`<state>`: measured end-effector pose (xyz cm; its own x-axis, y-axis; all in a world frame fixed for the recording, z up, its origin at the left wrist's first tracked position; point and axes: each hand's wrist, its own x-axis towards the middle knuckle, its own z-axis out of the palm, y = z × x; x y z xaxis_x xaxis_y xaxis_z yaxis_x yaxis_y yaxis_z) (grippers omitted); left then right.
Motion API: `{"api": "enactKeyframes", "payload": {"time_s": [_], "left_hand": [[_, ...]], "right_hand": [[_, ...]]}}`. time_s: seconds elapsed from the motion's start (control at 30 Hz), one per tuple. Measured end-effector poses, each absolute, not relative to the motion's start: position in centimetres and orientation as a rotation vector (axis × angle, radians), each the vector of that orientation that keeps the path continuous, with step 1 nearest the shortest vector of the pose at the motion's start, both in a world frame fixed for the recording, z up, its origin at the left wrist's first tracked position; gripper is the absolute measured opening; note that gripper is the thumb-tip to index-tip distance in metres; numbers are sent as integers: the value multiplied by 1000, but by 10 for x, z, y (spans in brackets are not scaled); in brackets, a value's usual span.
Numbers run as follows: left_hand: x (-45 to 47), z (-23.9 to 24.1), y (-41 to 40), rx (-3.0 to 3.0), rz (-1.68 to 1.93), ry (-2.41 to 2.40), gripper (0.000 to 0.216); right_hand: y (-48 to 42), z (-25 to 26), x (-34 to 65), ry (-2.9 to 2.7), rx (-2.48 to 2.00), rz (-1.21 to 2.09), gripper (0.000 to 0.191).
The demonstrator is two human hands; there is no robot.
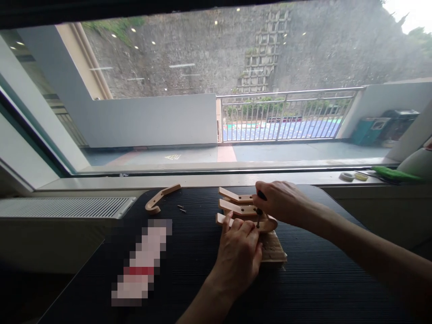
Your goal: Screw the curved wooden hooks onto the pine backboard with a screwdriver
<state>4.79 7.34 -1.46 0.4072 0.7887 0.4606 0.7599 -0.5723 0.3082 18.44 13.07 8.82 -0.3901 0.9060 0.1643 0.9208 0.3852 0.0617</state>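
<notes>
In the head view my right hand (278,200) is closed around the dark handle of a screwdriver (258,218). Its shaft points down at the nearest of three pale wooden hooks (269,224), close to the curled end. My left hand (239,245) is closed over that same hook, fingers pressing it against a wooden board (274,251). The other two hooks, the middle one (236,207) and the far one (231,194), lie side by side across the board, with dark holes in them. Part of the nearest hook is hidden under my left fingers.
On the dark table (192,261) a loose wooden hook (161,197) lies at the far left, with small screws (182,209) beside it. A blurred pinkish item (145,261) is nearer me. Tape rolls (347,177) and a green object (393,173) sit on the windowsill.
</notes>
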Motion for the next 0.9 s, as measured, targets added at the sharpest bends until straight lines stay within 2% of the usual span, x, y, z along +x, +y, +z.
{"api": "enactKeyframes", "payload": {"time_s": [0.3,0.53,0.67,0.73,0.9], "left_hand": [[48,-16,73,2587,885,1413,23],[48,-17,74,2582,874,1423,23],[48,-17,73,2582,885,1422,24],[48,-16,73,2580,879,1430,23],[47,-15,73,2572,880,1414,23]], "right_hand": [[118,115,192,-2856,-1471,-72,17],[124,105,185,-2737,-1655,-277,37],[132,104,190,-2725,-1710,-271,44],[133,107,193,-2755,-1689,-220,42],[131,115,197,-2919,-1468,-65,20]]}}
